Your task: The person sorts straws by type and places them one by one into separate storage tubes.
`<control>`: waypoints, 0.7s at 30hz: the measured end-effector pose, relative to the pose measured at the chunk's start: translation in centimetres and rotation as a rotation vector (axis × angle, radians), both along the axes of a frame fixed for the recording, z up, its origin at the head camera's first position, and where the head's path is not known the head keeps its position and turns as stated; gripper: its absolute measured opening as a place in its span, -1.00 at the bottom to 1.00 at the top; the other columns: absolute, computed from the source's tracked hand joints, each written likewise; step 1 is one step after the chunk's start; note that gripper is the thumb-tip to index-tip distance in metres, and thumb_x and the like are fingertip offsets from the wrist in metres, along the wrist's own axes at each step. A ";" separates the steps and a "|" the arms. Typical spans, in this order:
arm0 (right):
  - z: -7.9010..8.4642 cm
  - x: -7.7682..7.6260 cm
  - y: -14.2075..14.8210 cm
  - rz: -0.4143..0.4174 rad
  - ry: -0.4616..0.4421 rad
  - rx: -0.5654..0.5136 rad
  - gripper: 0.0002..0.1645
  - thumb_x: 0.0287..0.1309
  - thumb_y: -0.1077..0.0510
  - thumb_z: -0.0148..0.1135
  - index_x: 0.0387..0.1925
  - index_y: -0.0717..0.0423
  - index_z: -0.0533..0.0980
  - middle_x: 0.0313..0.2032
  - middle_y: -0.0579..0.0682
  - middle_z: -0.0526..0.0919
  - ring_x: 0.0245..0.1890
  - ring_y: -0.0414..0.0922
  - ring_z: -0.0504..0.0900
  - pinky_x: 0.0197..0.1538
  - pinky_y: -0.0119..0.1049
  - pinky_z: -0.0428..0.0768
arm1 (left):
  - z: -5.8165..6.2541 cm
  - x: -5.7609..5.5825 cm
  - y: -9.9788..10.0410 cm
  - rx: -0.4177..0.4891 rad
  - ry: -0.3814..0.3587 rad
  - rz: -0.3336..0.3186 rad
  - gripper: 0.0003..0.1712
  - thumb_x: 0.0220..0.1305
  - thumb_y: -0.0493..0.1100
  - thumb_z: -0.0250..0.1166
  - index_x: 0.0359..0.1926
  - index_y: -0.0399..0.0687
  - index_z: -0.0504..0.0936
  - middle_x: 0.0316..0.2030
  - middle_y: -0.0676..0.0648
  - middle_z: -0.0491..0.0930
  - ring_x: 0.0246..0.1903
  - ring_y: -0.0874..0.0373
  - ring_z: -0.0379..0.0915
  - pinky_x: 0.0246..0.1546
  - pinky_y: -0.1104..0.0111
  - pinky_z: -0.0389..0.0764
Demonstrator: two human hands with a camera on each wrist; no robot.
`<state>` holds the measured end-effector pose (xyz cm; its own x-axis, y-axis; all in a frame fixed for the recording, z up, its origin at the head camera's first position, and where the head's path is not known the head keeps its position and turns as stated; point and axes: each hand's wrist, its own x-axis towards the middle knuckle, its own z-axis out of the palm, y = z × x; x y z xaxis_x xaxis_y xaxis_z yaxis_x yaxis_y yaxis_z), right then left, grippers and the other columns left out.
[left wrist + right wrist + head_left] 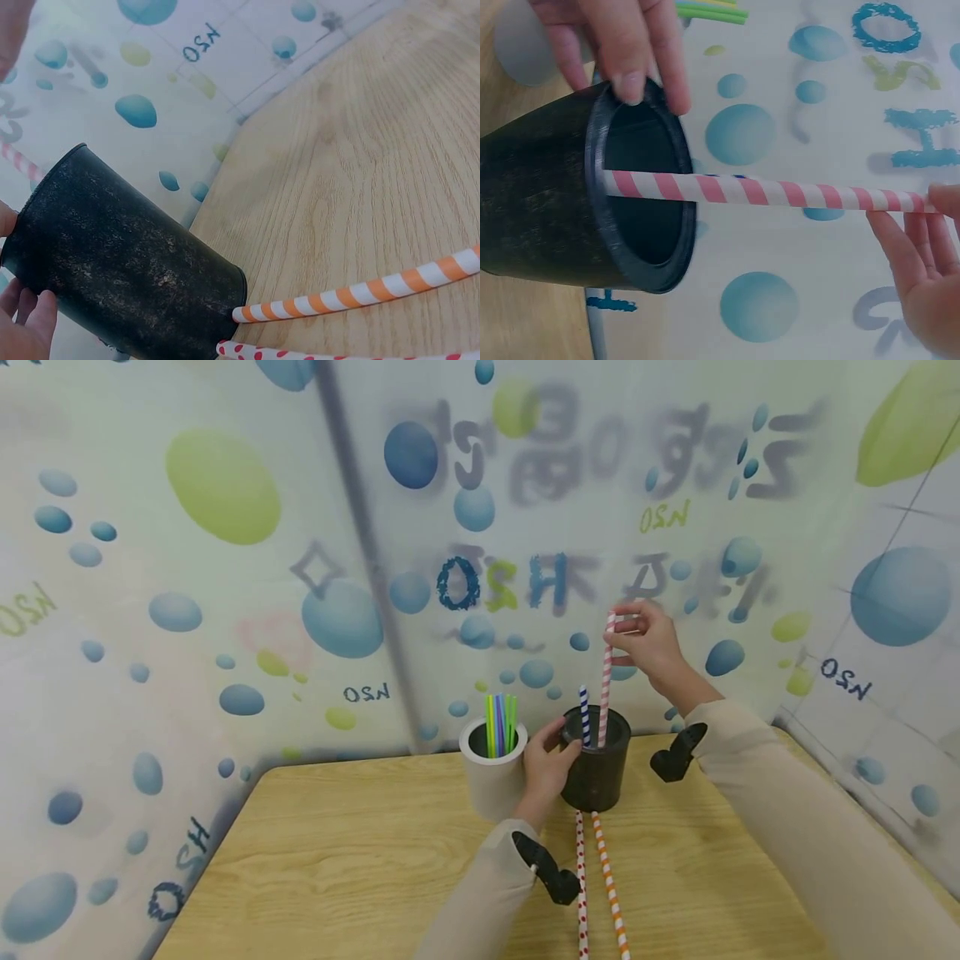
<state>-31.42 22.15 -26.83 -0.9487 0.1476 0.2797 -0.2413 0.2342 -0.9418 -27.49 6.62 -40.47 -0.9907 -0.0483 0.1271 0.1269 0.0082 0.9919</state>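
Observation:
My right hand (651, 647) pinches a pink-and-white striped paper straw (605, 681) near its top. The straw's lower end is inside the mouth of a black cup (596, 781), as the right wrist view also shows. At the cup's left rim, my left hand (547, 764) grips the wall, some fingertips over the edge. A dark-blue-and-white striped straw (585, 714) leans inside the same cup. On the table in front of it lie an orange-and-white striped straw (360, 294) and a white straw with red dots (277, 353), their far ends close to the cup's base.
Just left of the black cup stands a white cup (495, 785) with several thin coloured straws (501, 727) in it. Both are near the back edge of the wooden table (337, 860), with a printed curtain (420, 652) behind.

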 end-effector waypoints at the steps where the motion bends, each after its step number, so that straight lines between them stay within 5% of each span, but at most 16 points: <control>1: -0.4 0.0 0.0 0.003 -0.006 0.007 -0.51 0.13 0.26 0.20 0.10 0.20 0.32 -0.23 0.07 0.46 -0.31 -0.14 0.54 -0.36 -0.27 0.64 | 0.0 0.0 0.0 -0.001 0.002 0.000 -0.56 0.11 -0.27 0.30 0.07 -0.09 0.53 0.05 -0.07 0.49 0.06 0.00 0.38 0.07 0.15 0.41; 11: -3.9 0.1 -0.2 0.080 -0.069 0.039 -0.49 0.16 0.29 0.15 0.13 0.26 0.26 -0.18 0.19 0.44 -0.33 -0.14 0.54 -0.31 -0.17 0.62 | 0.0 0.0 0.0 0.008 0.005 0.001 -0.56 0.10 -0.28 0.30 0.06 -0.09 0.54 0.03 -0.08 0.50 0.04 0.00 0.39 0.07 0.13 0.41; 21: -6.9 -0.1 -0.2 0.111 -0.147 0.064 -0.52 0.20 0.31 0.10 0.13 0.30 0.23 -0.11 0.28 0.40 -0.18 0.11 0.48 -0.19 -0.06 0.59 | 0.0 0.0 -0.1 0.007 0.005 -0.004 -0.56 0.11 -0.27 0.30 0.06 -0.10 0.54 0.02 -0.08 0.50 0.03 0.00 0.39 0.07 0.13 0.41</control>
